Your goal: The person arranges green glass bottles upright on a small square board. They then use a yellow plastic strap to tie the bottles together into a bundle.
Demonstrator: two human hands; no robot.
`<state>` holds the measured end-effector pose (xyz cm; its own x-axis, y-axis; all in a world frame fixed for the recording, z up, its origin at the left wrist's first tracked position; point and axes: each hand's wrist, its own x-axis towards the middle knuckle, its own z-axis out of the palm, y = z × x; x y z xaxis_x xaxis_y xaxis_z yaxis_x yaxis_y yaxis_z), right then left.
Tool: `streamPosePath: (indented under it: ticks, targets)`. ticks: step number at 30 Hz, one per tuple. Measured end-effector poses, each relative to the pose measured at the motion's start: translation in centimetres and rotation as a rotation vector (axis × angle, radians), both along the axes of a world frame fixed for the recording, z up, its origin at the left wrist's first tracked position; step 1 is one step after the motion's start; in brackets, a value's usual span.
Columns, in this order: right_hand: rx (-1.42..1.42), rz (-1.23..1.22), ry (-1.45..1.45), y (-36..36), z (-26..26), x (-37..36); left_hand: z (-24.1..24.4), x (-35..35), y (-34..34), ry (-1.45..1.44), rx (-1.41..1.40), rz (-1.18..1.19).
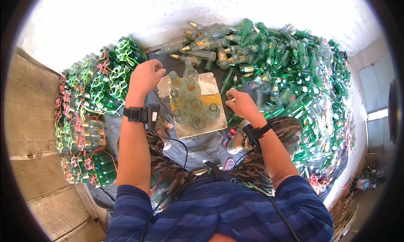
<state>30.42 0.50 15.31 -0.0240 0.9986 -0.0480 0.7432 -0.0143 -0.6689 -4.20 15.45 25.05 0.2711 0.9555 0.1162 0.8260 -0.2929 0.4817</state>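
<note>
Several clear glass bottles (196,107) stand upright and close together on a worn square board (202,131) with a yellow strip across it, between my feet. My left hand (148,75) is held to the left of the rearmost bottles, its fingers curled; whether it grips anything cannot be told. My right hand (241,103) is raised to the right of the board, thumb and fingers drawn together near a bottle's neck that lies by the heap; what is between the fingertips is unclear. Neither hand touches the standing bottles.
A large heap of loose green and clear bottles (284,65) fills the back and right. Bottles tied with green and red plastic cord (104,68) are stacked at left, beside a cardboard wall (31,109). Dark sheeting (195,150) covers the floor. A red and black object (229,136) lies near my right shoe.
</note>
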Motion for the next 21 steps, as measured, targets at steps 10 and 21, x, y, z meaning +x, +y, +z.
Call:
streamPosePath:
  ticks: [10,21]
  targets:
    - [-0.347,-0.176,0.430,2.4,-2.3,1.7,0.4,1.0,1.5,-0.022,0.021,0.001]
    - [-0.514,-0.396,0.772,7.9,-7.0,4.0,1.1,1.1,1.2,-0.016,-0.018,0.001]
